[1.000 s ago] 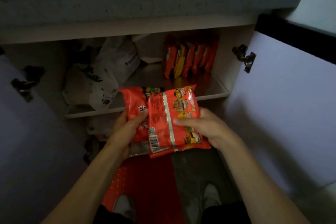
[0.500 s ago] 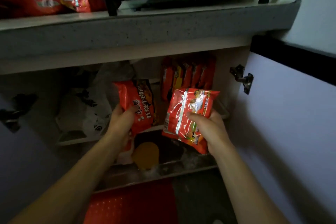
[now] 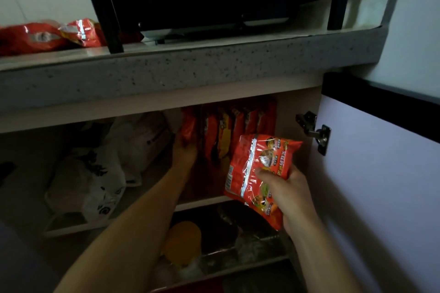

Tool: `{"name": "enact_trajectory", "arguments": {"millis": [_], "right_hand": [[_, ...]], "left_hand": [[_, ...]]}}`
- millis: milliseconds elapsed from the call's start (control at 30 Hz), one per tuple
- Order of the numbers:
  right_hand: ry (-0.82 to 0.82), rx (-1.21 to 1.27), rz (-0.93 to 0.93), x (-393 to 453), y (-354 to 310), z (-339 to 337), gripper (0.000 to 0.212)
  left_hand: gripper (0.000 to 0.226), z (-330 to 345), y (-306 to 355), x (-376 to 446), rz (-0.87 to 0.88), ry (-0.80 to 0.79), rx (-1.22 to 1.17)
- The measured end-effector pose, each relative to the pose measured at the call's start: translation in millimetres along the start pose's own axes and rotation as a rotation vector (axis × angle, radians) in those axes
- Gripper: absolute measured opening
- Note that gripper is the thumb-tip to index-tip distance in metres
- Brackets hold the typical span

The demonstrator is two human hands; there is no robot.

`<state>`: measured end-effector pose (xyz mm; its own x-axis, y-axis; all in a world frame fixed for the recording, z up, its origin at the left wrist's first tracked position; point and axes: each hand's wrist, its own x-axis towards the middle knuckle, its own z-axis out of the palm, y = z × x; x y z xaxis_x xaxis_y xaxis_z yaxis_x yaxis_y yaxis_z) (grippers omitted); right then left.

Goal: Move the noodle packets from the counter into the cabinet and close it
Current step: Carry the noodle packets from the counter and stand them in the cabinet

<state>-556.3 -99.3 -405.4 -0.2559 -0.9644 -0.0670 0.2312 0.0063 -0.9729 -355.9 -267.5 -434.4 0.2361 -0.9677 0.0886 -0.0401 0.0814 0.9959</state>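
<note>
Inside the open cabinet (image 3: 295, 107), on the upper shelf (image 3: 204, 202), a red noodle packet (image 3: 189, 126) is gripped by the left hand (image 3: 184, 152) and held upright just beside a row of stood-up packets (image 3: 238, 131) — glossy red and yellow foil, pressed edge to edge at the far right. Nearer, in front of that row, a second packet (image 3: 259, 173), crinkled and shiny with a silver seam, is pinched by the right hand (image 3: 285, 195), thumb across its face. Soft white plastic bags (image 3: 95, 178) are slumped on the left of the shelf. On the speckled stone counter (image 3: 190, 66) above, far left, more red packets (image 3: 47, 35) are left lying. The smooth pale door (image 3: 381, 185) is swung open at right.
</note>
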Motion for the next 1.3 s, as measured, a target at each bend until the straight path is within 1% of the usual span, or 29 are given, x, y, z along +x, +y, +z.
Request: {"name": "enact_trajectory", "arguments": {"millis": [67,133,167,300,433,500,533,567,667,767,833,867,900,967,1000,1033,1100,1133,1167,1200,1267,1300], "right_hand": [[0.000,-0.006,-0.002,4,0,-1,0.034],[-0.002,-0.005,-0.004,5,-1,-3,0.033],[-0.003,-0.007,-0.007,4,-1,-4,0.033],[-0.038,-0.022,-0.014,4,-1,-2,0.031],[-0.039,-0.066,-0.018,12,0,-5,0.031],[-0.023,-0.049,-0.017,17,2,-8,0.031],[-0.017,-0.037,-0.014,17,2,-8,0.032],[-0.015,-0.027,-0.012,19,3,-10,0.033],[-0.004,-0.009,-0.012,22,6,-7,0.038],[-0.030,-0.018,-0.034,22,5,-4,0.031],[-0.053,-0.034,-0.045,19,4,-1,0.030],[-0.057,-0.050,-0.050,18,3,0,0.030],[-0.061,-0.070,-0.054,16,2,2,0.030],[-0.073,-0.098,-0.053,12,2,5,0.029],[-0.074,-0.106,-0.053,9,1,7,0.028],[-0.077,-0.112,-0.050,5,0,10,0.028],[-0.106,-0.106,-0.029,1,1,16,0.025],[-0.130,-0.109,-0.017,-1,2,20,0.023],[-0.160,-0.125,-0.001,-4,3,24,0.024],[-0.206,-0.134,0.011,-6,3,28,0.032],[-0.322,-0.107,0.054,-10,4,38,0.064],[-0.383,-0.078,0.075,-12,6,43,0.076]], "left_hand": [[0.042,5,2,3,-0.052,-0.170,0.203],[0.039,9,3,1,-0.015,-0.230,0.400],[0.041,9,2,4,-0.003,-0.242,0.440],[0.054,8,8,5,-0.014,-0.286,0.425],[0.059,9,6,16,0.005,-0.277,0.350],[0.054,6,-2,27,-0.015,-0.272,0.325],[0.055,5,-5,30,-0.025,-0.259,0.330],[0.055,5,-8,35,-0.019,-0.255,0.356],[0.037,8,-15,46,-0.029,-0.306,0.481],[0.031,10,-5,36,-0.010,-0.341,0.558],[0.048,11,3,23,-0.006,-0.337,0.584],[0.055,9,9,13,-0.013,-0.279,0.600],[0.055,6,12,3,-0.007,-0.203,0.583],[0.034,-2,17,-21,0.065,-0.105,0.489],[0.024,-7,21,-39,0.120,-0.095,0.452],[0.019,-13,22,-57,0.159,-0.094,0.415],[0.017,-17,27,-97,0.127,-0.205,0.271],[0.019,-19,31,-116,0.105,-0.283,0.211],[0.027,-21,35,-134,0.078,-0.348,0.159],[0.038,-22,35,-145,0.051,-0.397,0.115],[0.056,-28,39,-155,-0.053,-0.424,-0.040],[0.066,-34,39,-156,-0.109,-0.429,-0.120]]}}
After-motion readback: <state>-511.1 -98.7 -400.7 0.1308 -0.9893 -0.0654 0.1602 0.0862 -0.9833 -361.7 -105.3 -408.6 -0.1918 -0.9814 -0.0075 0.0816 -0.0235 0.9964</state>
